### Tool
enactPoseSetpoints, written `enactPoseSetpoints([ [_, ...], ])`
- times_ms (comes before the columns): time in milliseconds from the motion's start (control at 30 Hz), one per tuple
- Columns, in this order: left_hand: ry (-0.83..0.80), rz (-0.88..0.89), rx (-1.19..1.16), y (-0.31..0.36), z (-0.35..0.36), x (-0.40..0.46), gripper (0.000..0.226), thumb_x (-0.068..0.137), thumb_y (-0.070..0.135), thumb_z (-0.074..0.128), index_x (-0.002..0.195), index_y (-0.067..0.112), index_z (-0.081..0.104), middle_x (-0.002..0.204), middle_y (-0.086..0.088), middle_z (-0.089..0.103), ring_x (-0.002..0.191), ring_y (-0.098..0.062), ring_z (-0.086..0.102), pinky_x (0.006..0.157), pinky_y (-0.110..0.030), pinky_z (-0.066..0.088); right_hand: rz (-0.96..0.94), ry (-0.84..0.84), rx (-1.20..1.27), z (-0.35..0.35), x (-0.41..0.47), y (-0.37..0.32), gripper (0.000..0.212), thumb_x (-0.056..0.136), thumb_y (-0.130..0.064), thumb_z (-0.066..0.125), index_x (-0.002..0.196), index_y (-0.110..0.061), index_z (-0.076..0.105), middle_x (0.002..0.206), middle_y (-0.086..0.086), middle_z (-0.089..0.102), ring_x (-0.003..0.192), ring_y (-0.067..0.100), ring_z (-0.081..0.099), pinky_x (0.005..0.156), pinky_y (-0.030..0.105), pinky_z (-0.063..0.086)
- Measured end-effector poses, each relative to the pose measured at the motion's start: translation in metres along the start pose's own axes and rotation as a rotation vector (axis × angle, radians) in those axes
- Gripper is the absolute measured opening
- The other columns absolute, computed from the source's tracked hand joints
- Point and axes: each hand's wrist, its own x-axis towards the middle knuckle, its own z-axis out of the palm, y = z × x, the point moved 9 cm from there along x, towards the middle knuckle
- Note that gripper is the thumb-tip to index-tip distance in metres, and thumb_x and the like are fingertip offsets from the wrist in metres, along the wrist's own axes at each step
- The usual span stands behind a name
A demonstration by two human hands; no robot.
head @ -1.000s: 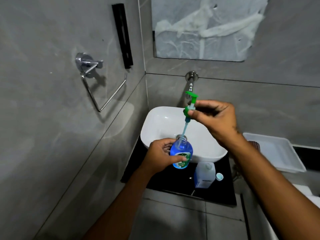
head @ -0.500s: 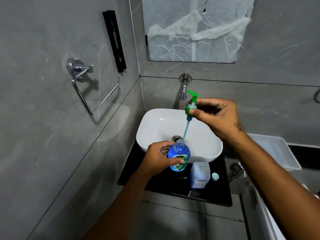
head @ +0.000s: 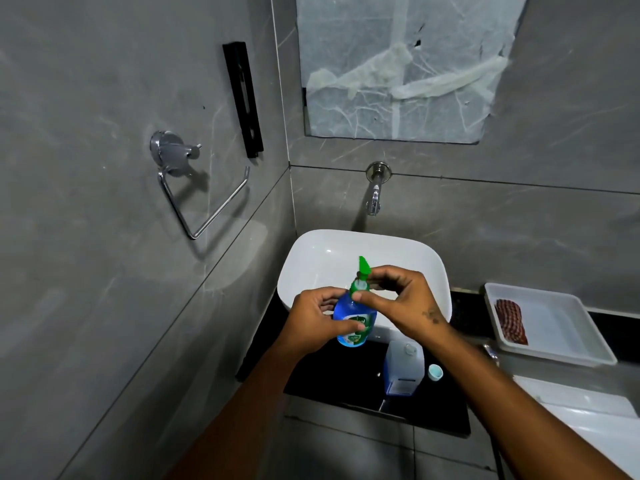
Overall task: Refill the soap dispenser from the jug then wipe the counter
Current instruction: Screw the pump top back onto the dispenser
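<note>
A blue soap dispenser bottle (head: 353, 318) is held over the front rim of the white basin (head: 311, 258), with my left hand (head: 317, 320) wrapped around its body. Its green pump (head: 361, 277) now sits in the bottle's neck. My right hand (head: 398, 299) pinches the pump's collar with thumb and fingers. A clear plastic jug (head: 403, 368) stands uncapped on the black counter (head: 332, 382) just below my right wrist. The jug's pale blue cap (head: 435, 372) lies beside it on the right.
A wall tap (head: 375, 192) juts out above the basin. A white tray (head: 561, 327) holding a reddish patterned cloth (head: 510, 320) sits on the counter to the right. A chrome towel ring (head: 194, 188) hangs on the left wall. A white fixture (head: 588, 417) is at lower right.
My right hand lowered the green pump with its tube from above the basin down into the bottle's neck. The bottle stayed in my left hand.
</note>
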Motion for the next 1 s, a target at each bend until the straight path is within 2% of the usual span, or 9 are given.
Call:
enactPoseSetpoints([
  [67,-0.006,0.01,0.002,0.001,0.003,0.001,0.045,0.066,0.02,0.094,0.106,0.028,0.077,0.101,0.005,0.08,0.095,-0.017,0.076,0.085,-0.034,0.063,-0.023,0.025,-0.024,-0.003,-0.001,-0.002,0.041,0.06,-0.047,0.087,0.096,-0.031,0.076,0.093,-0.008,0.076,0.087,0.01,0.07,0.078,0.016,0.054],
  [167,-0.002,0.015,-0.009,0.006,0.005,0.003,0.041,0.066,0.022,0.094,0.1,0.038,0.077,0.099,0.009,0.08,0.094,-0.014,0.076,0.08,-0.024,0.061,-0.055,-0.022,-0.065,-0.004,-0.001,-0.004,0.032,0.07,-0.04,0.085,0.1,-0.035,0.074,0.096,-0.014,0.073,0.09,0.005,0.068,0.077,0.012,0.05],
  [333,0.012,0.031,-0.014,0.006,0.003,0.01,0.043,0.066,0.017,0.094,0.104,0.029,0.077,0.101,0.006,0.08,0.096,-0.014,0.076,0.087,-0.029,0.061,-0.012,0.062,-0.122,-0.017,-0.001,0.006,0.041,0.064,-0.058,0.081,0.093,-0.031,0.069,0.096,-0.013,0.07,0.095,0.007,0.066,0.082,0.016,0.052],
  [433,0.013,0.017,-0.008,0.005,0.004,0.013,0.046,0.066,0.017,0.094,0.108,0.024,0.077,0.102,0.007,0.08,0.098,-0.014,0.075,0.089,-0.033,0.061,0.005,-0.029,-0.146,-0.011,0.0,0.007,0.051,0.072,-0.05,0.08,0.118,-0.035,0.065,0.115,-0.017,0.067,0.109,0.003,0.062,0.093,0.021,0.052],
  [600,0.02,0.012,0.003,0.004,0.004,0.017,0.046,0.066,0.017,0.094,0.109,0.021,0.076,0.101,0.005,0.08,0.097,-0.016,0.076,0.088,-0.034,0.062,0.021,0.03,-0.127,-0.016,0.002,0.009,0.038,0.071,-0.048,0.082,0.1,-0.031,0.066,0.105,-0.013,0.068,0.105,0.007,0.064,0.095,0.031,0.052],
  [733,0.015,0.006,0.011,0.004,0.004,0.016,0.043,0.065,0.021,0.095,0.103,0.03,0.076,0.1,0.009,0.079,0.095,-0.013,0.076,0.083,-0.026,0.061,0.018,-0.09,-0.156,-0.006,0.006,0.008,0.041,0.084,-0.029,0.076,0.123,-0.025,0.064,0.124,-0.009,0.065,0.116,0.007,0.06,0.102,0.037,0.05],
  [800,0.015,0.02,0.014,0.006,0.004,0.016,0.044,0.065,0.02,0.095,0.104,0.029,0.077,0.099,0.009,0.08,0.094,-0.012,0.076,0.082,-0.023,0.061,0.007,-0.068,-0.19,-0.004,0.007,0.006,0.037,0.082,-0.033,0.077,0.116,-0.023,0.067,0.119,-0.009,0.066,0.113,0.006,0.061,0.101,0.037,0.051],
  [900,0.011,0.027,0.02,0.005,0.005,0.016,0.047,0.065,0.018,0.095,0.108,0.022,0.077,0.1,0.007,0.08,0.096,-0.014,0.076,0.086,-0.029,0.061,0.026,-0.025,-0.191,-0.005,0.008,0.007,0.05,0.074,-0.043,0.081,0.118,-0.028,0.063,0.118,-0.011,0.063,0.113,0.006,0.06,0.097,0.027,0.049],
  [1000,0.01,0.022,0.025,0.003,0.003,0.016,0.049,0.065,0.016,0.094,0.111,0.019,0.076,0.101,0.005,0.08,0.097,-0.016,0.076,0.089,-0.033,0.061,0.011,-0.085,-0.187,0.004,0.008,0.006,0.047,0.079,-0.036,0.079,0.123,-0.03,0.064,0.121,-0.011,0.062,0.114,0.005,0.059,0.1,0.028,0.05],
])
